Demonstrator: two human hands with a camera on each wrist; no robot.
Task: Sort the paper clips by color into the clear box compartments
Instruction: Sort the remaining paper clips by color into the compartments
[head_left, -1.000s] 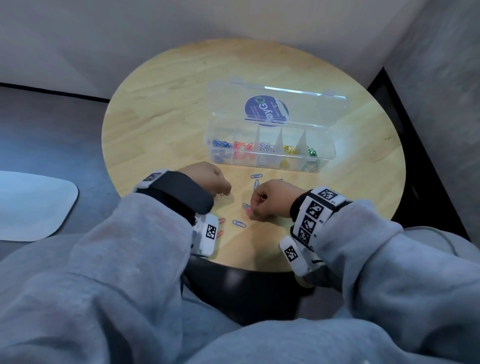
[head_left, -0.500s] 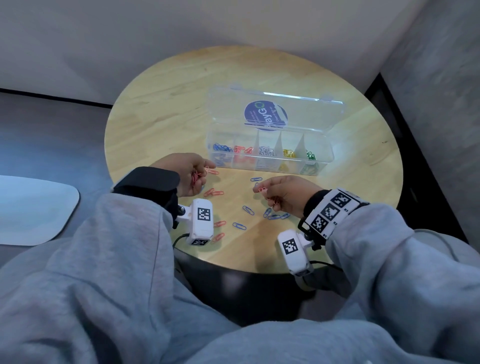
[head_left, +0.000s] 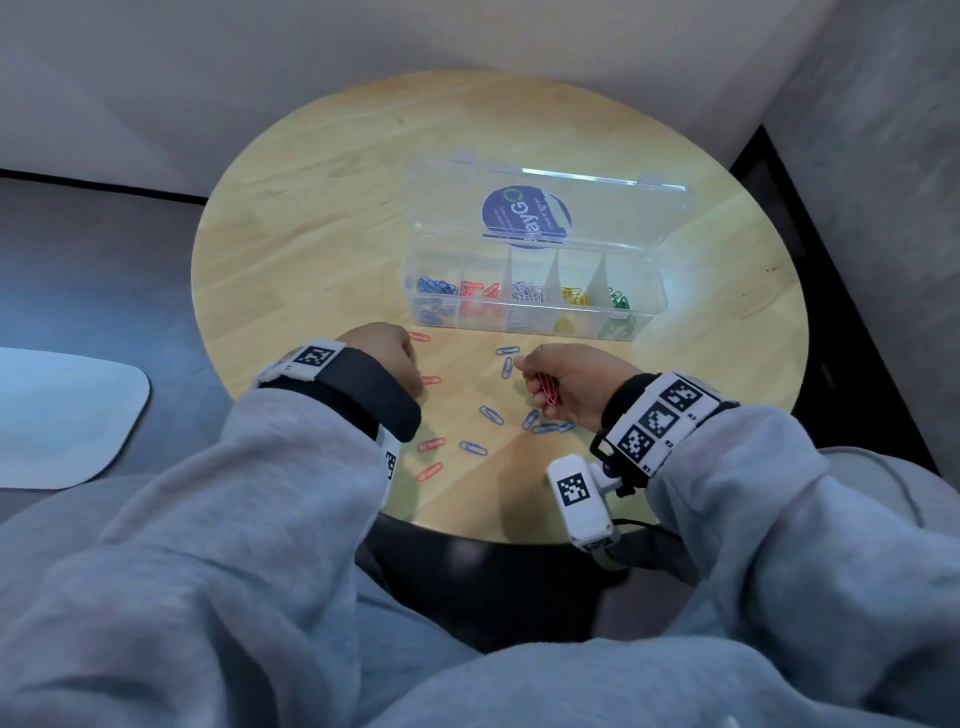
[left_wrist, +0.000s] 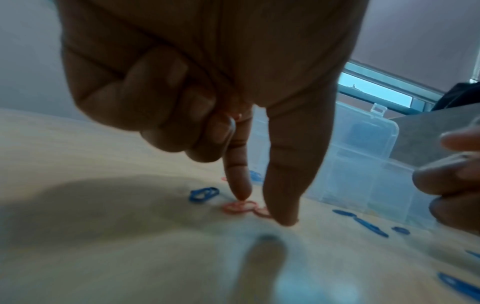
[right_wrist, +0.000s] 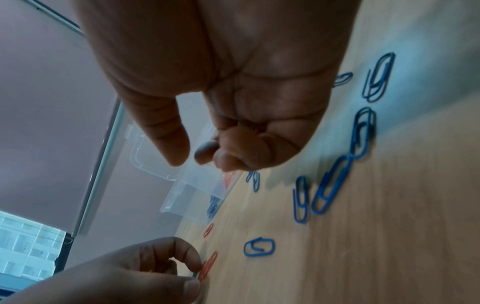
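The clear box (head_left: 649, 306) stands open on the round wooden table (head_left: 322, 234), with blue, red, silver, yellow and green clips in separate compartments. My left hand (head_left: 387, 356) is knuckles-up; in the left wrist view its forefinger and thumb (left_wrist: 259, 207) press down on a red clip (left_wrist: 237, 206), while the curled fingers hide something pink. My right hand (head_left: 535, 379) is turned palm-up and grips a bunch of red clips (head_left: 546, 388). Several blue clips (head_left: 491, 414) and red clips (head_left: 431, 443) lie loose between the hands.
The box lid (head_left: 545, 208) stands upright behind the compartments. The table's near edge (head_left: 467, 535) runs just under my wrists. A white flat object (head_left: 62, 415) lies lower down at the left. Walls close in behind and to the right.
Both hands lifted from the table and spread apart. The left hand then came back down onto the red clips, and the right hand turned its palm up, showing red clips.
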